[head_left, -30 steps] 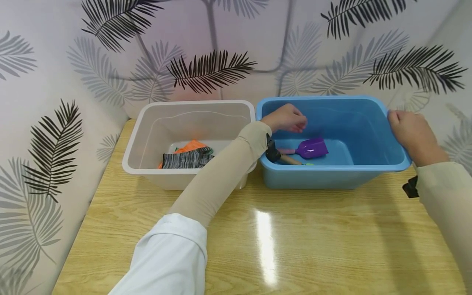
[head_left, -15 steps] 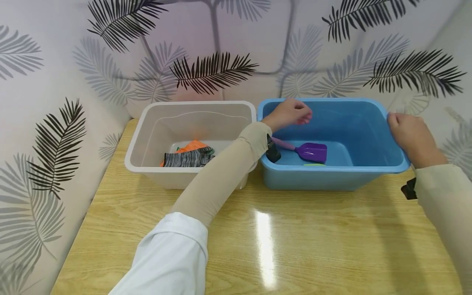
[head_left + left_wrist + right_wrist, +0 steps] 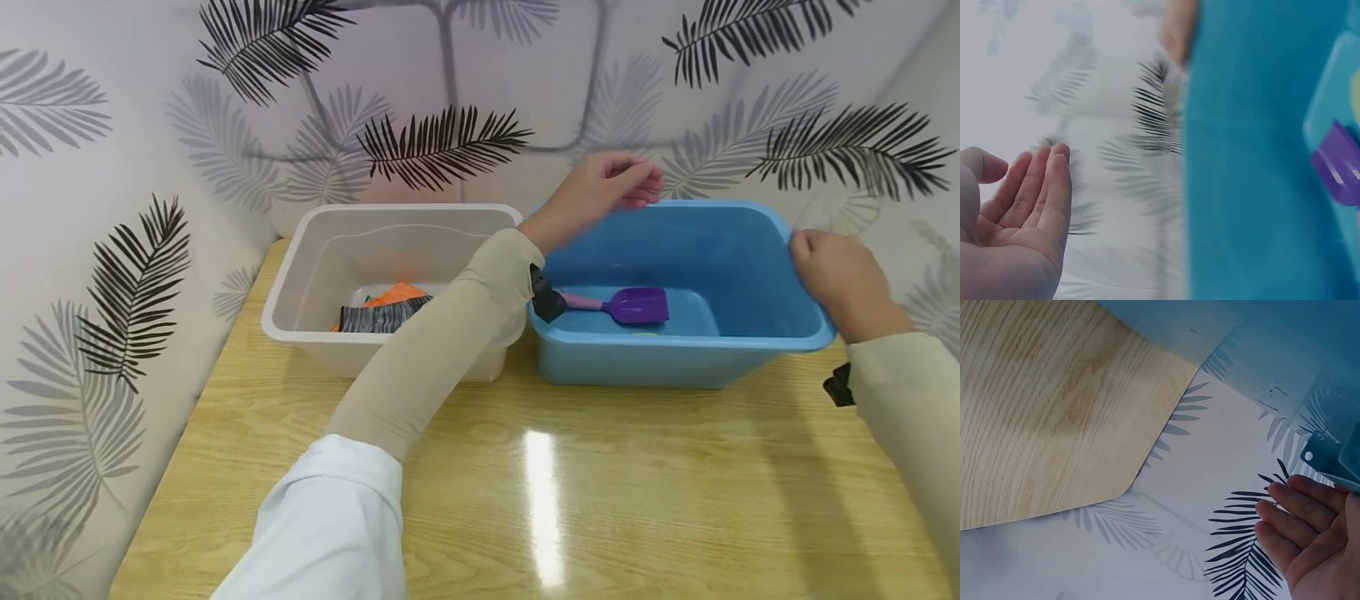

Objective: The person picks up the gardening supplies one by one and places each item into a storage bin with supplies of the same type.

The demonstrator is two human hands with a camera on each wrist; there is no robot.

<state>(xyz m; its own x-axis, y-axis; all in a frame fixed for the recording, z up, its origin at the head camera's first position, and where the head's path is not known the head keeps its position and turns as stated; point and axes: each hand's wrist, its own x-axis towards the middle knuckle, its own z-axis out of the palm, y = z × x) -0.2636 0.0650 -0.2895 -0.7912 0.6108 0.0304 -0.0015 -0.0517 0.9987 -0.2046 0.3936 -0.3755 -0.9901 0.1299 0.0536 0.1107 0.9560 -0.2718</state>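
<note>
In the head view my left hand (image 3: 603, 196) is raised above the far rim of the blue tub (image 3: 675, 342). Its fingers are loosely bent, and the left wrist view shows nothing in them. Far to the right, my right hand (image 3: 843, 275) grips the tub's right rim, thumb over the edge and fingers (image 3: 1297, 515) underneath. On the tub's floor lies a toy shovel with a purple blade (image 3: 637, 306) and a pink handle, partly hidden by the left wrist. A yellow-green item (image 3: 1356, 94) lies beside it, mostly hidden.
Left of the tub stands a whitish bin (image 3: 279, 312) holding orange cloth (image 3: 397, 292) and a grey striped knit piece (image 3: 378, 317). My left arm crosses over this bin's right side. Both containers stand on a wooden table (image 3: 450, 508) against a leaf-patterned backdrop.
My left hand has risen out of the tub, up and slightly right. The shovel has shifted a little, and a wooden handle seen earlier is out of sight. The right hand stays on the rim.
</note>
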